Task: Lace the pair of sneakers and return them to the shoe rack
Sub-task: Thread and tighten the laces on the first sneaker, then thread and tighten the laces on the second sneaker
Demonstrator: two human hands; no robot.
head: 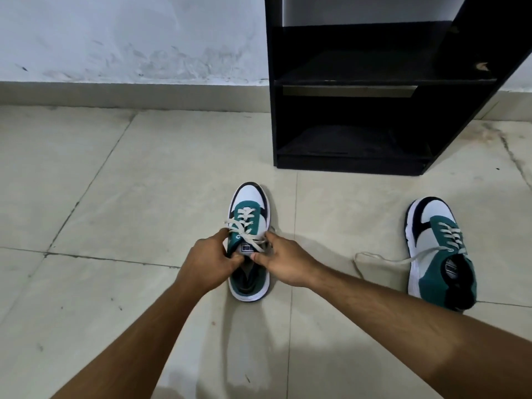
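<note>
A teal, white and navy sneaker (250, 203) stands on the floor in front of me, toe pointing away. Its cream lace (244, 223) crosses several eyelets. My left hand (205, 260) grips the shoe's left side at the tongue, fingers pinched on the lace. On the shoe's right side, my right hand (285, 262) pinches the other lace end by the tongue. The second sneaker (440, 249) lies to the right, partly laced, with a loose lace end (374, 257) trailing left across the floor. Behind the shoes stands the black shoe rack (374, 82).
The rack's two visible shelves hold nothing. A scuffed white wall (129, 38) with a beige skirting runs behind. The floor is pale tile (100, 182) with dark grout lines.
</note>
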